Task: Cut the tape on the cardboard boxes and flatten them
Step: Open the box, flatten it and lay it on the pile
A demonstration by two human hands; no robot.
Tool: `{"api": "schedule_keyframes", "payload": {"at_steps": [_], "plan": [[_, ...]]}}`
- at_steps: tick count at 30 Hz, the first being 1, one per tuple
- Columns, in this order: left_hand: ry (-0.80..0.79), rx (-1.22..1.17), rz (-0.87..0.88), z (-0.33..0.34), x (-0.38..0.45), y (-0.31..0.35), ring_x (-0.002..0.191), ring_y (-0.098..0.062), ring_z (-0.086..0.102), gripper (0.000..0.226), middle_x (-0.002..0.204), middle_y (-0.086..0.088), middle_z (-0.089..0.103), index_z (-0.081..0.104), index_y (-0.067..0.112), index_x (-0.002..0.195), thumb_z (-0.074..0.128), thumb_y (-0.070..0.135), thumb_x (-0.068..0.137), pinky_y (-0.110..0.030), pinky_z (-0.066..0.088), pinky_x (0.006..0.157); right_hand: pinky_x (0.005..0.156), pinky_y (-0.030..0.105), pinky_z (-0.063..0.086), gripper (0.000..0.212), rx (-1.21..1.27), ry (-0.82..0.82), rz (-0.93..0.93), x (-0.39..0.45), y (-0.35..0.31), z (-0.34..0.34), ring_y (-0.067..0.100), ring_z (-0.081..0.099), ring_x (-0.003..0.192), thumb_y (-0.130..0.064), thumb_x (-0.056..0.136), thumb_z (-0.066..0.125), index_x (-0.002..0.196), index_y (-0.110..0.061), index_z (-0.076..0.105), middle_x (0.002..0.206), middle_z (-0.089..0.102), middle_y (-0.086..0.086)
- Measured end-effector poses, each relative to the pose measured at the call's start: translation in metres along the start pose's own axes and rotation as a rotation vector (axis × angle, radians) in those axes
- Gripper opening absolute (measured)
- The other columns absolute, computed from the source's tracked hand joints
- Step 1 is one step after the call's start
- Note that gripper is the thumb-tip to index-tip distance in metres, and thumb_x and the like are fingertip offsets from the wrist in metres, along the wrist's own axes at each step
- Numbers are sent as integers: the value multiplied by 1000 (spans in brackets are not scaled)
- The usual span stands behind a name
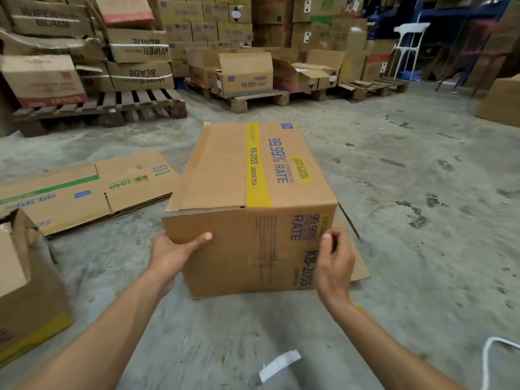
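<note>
A brown cardboard box point(253, 198) with a yellow stripe and blue "99.99% RATE" print lies on its side on the concrete floor in front of me. My left hand point(174, 251) grips its near left corner, thumb on the front face. My right hand point(334, 263) rests against the near right edge with fingers curled; I see no cutter in it. Clear tape point(261, 263) crosses the face turned toward me. One flap lies flat on the floor under the box's right side.
Flattened boxes point(84, 192) lie on the floor to the left. An open box point(28, 294) stands at the near left. Pallets point(98, 108) loaded with stacked cartons line the back. A white chair point(408, 49) stands far right. A white strip point(278, 364) lies near my feet.
</note>
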State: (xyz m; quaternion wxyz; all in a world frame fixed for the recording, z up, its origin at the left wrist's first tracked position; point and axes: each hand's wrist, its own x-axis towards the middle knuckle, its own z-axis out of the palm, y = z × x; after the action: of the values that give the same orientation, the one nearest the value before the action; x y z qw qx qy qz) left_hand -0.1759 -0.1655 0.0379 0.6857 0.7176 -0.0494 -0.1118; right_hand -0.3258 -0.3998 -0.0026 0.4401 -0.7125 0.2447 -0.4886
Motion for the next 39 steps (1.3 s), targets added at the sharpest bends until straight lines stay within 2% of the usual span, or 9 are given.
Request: {"api": "schedule_keyframes", "payload": {"at_steps": [5, 12, 15, 18, 23, 26, 31, 35, 39], "plan": [[-37, 10, 17, 2, 7, 1, 86, -8, 66, 58, 101, -4, 70, 65, 4, 119, 85, 18, 67, -23, 52, 72, 86, 41, 47, 30, 183, -275, 618, 47, 42, -6, 15, 59, 102, -40, 102, 36, 114, -28, 61, 108, 65, -8], [-98, 60, 23, -2, 18, 1, 92, -9, 68, 85, 106, -1, 71, 64, 9, 120, 86, 41, 45, -24, 53, 77, 65, 34, 55, 44, 366, -453, 707, 97, 18, 17, 21, 69, 71, -37, 101, 32, 82, -16, 66, 77, 73, 4], [-123, 84, 49, -3, 19, 0, 78, 4, 69, 70, 86, 15, 74, 65, 18, 110, 85, 38, 45, -15, 55, 65, 66, 34, 52, 33, 367, -450, 673, 107, 21, 21, 25, 64, 69, -24, 100, 40, 76, -16, 62, 69, 69, 4], [-35, 128, 65, -8, 24, -6, 86, -10, 70, 63, 93, 6, 74, 69, 20, 103, 88, 36, 45, -29, 55, 80, 69, 32, 53, 25, 417, -469, 620, 108, 26, 21, 16, 66, 72, -16, 100, 43, 86, -19, 63, 70, 73, -6], [122, 180, 41, -17, 25, -20, 96, -23, 69, 82, 100, -3, 73, 68, 18, 99, 90, 60, 32, -43, 56, 89, 77, 33, 51, 16, 485, -167, 583, 104, 25, 27, 19, 62, 85, -16, 94, 49, 92, -19, 65, 95, 68, 4], [129, 197, -7, -16, 30, -17, 95, -23, 69, 100, 99, -3, 73, 69, 11, 103, 89, 70, 25, -40, 56, 85, 74, 27, 42, 12, 388, 147, 526, 120, 30, 5, 13, 53, 81, -22, 87, 55, 80, -21, 65, 79, 63, -8], [50, 147, 8, 23, 17, -12, 93, -19, 69, 67, 95, 0, 72, 69, 18, 95, 88, 52, 41, -37, 56, 85, 64, 15, 43, 51, 183, 396, 475, 136, 40, -42, 11, 57, 81, -59, 86, 60, 103, -11, 64, 87, 61, -2], [-222, 128, -26, 40, 5, 4, 86, -3, 70, 57, 103, 3, 73, 65, 22, 98, 90, 44, 52, -24, 56, 79, 102, 40, 37, 61, -50, 605, 632, 131, 49, -64, 27, 43, 124, -68, 87, 49, 117, -16, 56, 118, 58, 7], [-496, -250, -89, 41, 7, 33, 104, -14, 70, 111, 115, -4, 73, 62, 14, 121, 87, 70, 29, -34, 57, 88, 105, 46, 31, 58, -5, 744, 669, 116, 36, -67, 32, 35, 129, -53, 92, 51, 134, -15, 38, 141, 34, 12]]}}
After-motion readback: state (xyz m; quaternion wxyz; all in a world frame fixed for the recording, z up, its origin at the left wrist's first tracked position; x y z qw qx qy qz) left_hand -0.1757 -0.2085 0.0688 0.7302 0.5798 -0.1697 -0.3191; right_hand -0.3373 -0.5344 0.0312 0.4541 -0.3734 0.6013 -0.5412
